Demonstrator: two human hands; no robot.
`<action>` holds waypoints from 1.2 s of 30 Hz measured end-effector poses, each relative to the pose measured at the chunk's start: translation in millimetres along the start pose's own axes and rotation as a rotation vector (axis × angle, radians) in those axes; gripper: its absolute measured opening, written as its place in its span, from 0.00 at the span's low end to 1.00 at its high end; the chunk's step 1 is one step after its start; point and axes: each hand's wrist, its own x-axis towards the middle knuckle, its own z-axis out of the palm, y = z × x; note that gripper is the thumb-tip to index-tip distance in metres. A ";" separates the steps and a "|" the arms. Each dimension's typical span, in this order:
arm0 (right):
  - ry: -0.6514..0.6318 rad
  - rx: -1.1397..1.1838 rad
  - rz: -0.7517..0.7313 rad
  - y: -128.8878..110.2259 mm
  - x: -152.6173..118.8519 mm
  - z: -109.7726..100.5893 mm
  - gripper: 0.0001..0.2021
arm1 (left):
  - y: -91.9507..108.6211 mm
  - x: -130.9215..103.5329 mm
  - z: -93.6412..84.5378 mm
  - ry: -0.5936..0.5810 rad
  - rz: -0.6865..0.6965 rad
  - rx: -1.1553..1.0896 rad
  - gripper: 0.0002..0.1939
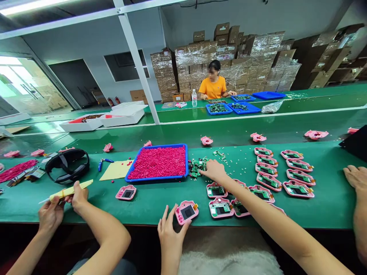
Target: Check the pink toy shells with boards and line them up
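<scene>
My left hand point(171, 233) grips a pink device shell point(186, 212) by its edges at the table's front edge; a dark square screen, pink buttons and an orange flex tab show on it. With fingers curled down, my right hand point(215, 170) touches a heap of small green circuit boards point(196, 168); its fingertips are partly hidden, so what they pinch cannot be made out. Under and beside my right forearm lie several pink shells point(220, 207) with green boards inside. Another pink shell point(126, 193) with a dark screen lies left of my left hand.
A blue tray point(157, 178) full of small pink pieces stands mid-table. To its left are a yellow sheet point(114, 170), blue pliers point(104, 163) and a black headset point(67, 166). A neighbour's hands point(64, 202) hold a yellow object; another person's hand point(355, 177) rests at right.
</scene>
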 end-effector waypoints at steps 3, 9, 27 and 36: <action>-0.011 0.026 0.023 7.5 -1.3 -2.0 0.12 | 6.1 1.5 5.4 -0.024 0.019 0.011 0.24; 0.040 0.190 0.023 34.8 -8.3 -7.7 0.13 | 14.4 -2.6 11.6 0.017 0.022 0.003 0.23; 0.149 1.116 -0.005 51.1 -24.0 -12.8 0.23 | 15.4 12.2 13.5 0.005 0.095 -0.076 0.23; 0.010 1.285 0.117 23.5 -50.0 -8.4 0.23 | 11.6 12.8 19.4 0.032 0.098 0.081 0.24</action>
